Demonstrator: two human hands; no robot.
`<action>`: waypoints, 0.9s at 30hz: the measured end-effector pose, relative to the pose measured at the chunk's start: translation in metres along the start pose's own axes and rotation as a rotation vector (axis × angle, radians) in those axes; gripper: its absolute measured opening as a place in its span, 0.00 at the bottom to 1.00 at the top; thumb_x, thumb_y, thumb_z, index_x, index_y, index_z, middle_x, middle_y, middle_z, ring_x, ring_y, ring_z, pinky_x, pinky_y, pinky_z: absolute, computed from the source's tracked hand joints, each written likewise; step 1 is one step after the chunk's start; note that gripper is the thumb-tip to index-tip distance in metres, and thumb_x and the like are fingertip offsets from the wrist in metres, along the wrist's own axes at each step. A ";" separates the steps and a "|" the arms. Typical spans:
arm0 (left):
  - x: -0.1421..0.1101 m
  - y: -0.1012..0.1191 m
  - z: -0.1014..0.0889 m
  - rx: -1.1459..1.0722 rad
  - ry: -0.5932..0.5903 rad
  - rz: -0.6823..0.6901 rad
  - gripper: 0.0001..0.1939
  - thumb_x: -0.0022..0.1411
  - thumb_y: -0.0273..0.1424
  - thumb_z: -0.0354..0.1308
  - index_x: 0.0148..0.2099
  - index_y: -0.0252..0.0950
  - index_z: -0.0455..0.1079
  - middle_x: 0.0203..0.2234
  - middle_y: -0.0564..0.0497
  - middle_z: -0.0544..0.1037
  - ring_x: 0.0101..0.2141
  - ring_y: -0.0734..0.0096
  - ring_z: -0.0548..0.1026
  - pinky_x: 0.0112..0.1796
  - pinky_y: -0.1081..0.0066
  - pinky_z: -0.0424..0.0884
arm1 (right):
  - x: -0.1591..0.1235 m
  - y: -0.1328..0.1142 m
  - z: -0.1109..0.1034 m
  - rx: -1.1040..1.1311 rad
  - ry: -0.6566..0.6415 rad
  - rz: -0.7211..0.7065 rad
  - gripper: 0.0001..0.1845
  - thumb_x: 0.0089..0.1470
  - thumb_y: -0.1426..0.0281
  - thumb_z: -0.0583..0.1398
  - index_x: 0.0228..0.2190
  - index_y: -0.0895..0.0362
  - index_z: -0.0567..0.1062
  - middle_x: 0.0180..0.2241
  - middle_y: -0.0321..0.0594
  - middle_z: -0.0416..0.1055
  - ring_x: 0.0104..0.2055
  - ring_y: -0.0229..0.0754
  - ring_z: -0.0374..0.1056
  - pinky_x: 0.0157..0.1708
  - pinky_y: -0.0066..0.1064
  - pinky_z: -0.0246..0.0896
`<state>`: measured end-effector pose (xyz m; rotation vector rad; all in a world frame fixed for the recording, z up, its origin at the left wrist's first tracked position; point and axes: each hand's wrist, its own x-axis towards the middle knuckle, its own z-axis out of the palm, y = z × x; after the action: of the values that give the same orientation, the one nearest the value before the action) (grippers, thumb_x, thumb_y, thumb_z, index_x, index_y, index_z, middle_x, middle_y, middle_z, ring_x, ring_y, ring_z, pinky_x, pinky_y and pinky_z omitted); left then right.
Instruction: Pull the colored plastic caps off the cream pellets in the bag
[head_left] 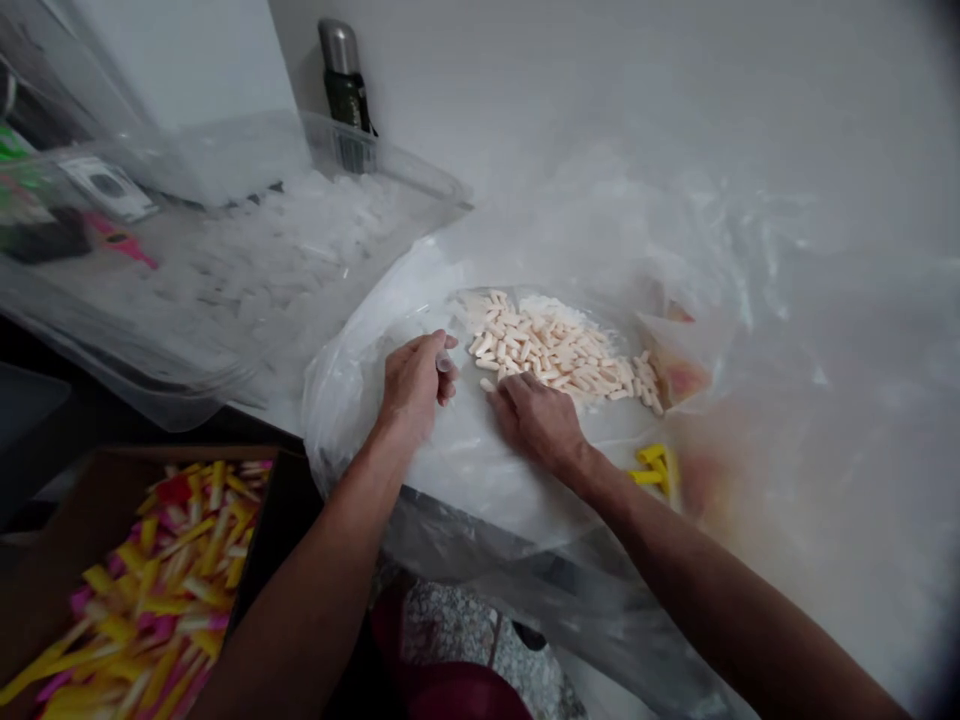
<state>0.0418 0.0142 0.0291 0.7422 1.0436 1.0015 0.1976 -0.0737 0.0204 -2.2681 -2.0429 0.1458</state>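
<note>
My left hand (420, 382) is closed around a small translucent tube (443, 362), with one round end facing me. Just right of it, my right hand (536, 415) curls down at the near edge of a heap of pale peach, rod-shaped pellets (551, 350). One loose pellet (487, 384) shows at the tips of its thumb and fingers, which look closed on it; the fingertips are partly hidden. Under the heap and both hands lies a clear plastic sheet or bag (457, 455) spread on the white table.
A clear plastic bin (300, 330) with many translucent pieces stands at the left. Below it, a cardboard box (56, 545) holds yellow, pink and white pieces. Several yellow tubes (652, 470) lie near my right forearm. A thermos (343, 80) stands against the wall.
</note>
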 end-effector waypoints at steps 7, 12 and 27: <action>0.001 0.001 -0.002 -0.063 0.052 -0.084 0.11 0.65 0.37 0.59 0.34 0.36 0.68 0.14 0.60 0.63 0.13 0.82 0.57 0.15 0.79 0.50 | -0.010 0.001 -0.019 0.463 0.102 -0.070 0.12 0.72 0.60 0.56 0.41 0.55 0.73 0.34 0.42 0.77 0.34 0.43 0.70 0.35 0.33 0.60; 0.001 -0.006 -0.002 -0.027 -0.002 0.029 0.14 0.66 0.39 0.60 0.31 0.37 0.67 0.15 0.59 0.65 0.13 0.80 0.60 0.15 0.77 0.52 | -0.014 -0.017 -0.039 0.499 0.103 -0.175 0.13 0.72 0.59 0.56 0.41 0.55 0.73 0.30 0.39 0.74 0.29 0.41 0.66 0.33 0.33 0.57; -0.011 -0.014 0.003 -0.046 -0.260 -0.065 0.23 0.63 0.47 0.67 0.26 0.37 0.65 0.17 0.57 0.69 0.14 0.81 0.62 0.16 0.76 0.53 | 0.002 -0.025 -0.037 0.956 0.180 -0.002 0.13 0.67 0.57 0.59 0.41 0.53 0.72 0.28 0.33 0.66 0.27 0.38 0.61 0.29 0.32 0.61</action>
<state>0.0467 -0.0011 0.0216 0.7730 0.8113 0.8454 0.1779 -0.0694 0.0602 -1.5906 -1.4071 0.7082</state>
